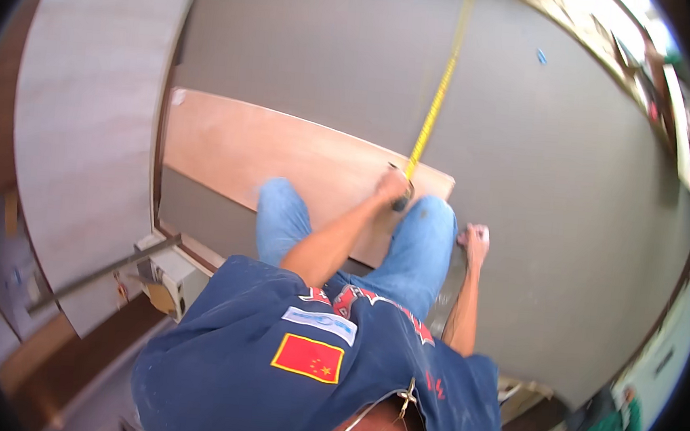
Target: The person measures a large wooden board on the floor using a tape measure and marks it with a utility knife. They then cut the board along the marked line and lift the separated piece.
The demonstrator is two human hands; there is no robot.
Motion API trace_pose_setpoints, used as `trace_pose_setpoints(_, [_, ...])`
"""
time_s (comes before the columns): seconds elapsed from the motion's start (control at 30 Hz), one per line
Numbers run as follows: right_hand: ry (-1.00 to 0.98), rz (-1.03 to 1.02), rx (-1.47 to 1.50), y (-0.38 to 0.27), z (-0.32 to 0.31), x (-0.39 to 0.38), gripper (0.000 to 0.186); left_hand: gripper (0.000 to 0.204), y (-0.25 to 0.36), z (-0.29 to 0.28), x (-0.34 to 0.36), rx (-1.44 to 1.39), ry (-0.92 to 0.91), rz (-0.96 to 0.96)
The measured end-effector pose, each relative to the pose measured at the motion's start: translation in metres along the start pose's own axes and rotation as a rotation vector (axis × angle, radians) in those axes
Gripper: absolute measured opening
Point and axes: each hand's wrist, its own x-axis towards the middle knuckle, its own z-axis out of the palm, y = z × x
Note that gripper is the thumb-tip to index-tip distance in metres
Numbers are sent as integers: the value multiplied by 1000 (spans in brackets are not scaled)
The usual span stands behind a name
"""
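Left hand [393, 187]: fingers around tape measure [400, 204], presumably steadying its extended blade [431, 117]. Right hand [477, 242]: fingers bent; I can't tell whether they hold anything.

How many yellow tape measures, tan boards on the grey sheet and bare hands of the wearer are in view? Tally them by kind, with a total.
Yellow tape measure: 1
Tan board: 1
Wearer's bare hands, left hand and right hand: 2
Total: 4
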Motion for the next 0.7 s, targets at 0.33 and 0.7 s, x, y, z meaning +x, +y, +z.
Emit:
trace_pose_setpoints(0.33, [216,-529,-503,-74,72,14,35,27,0,-130,-47,-398,210,-108])
trace_pose_setpoints(0.7, [-383,-1270,-924,-245,472,53,48,13,-320,-307,-90,-68,596,-214])
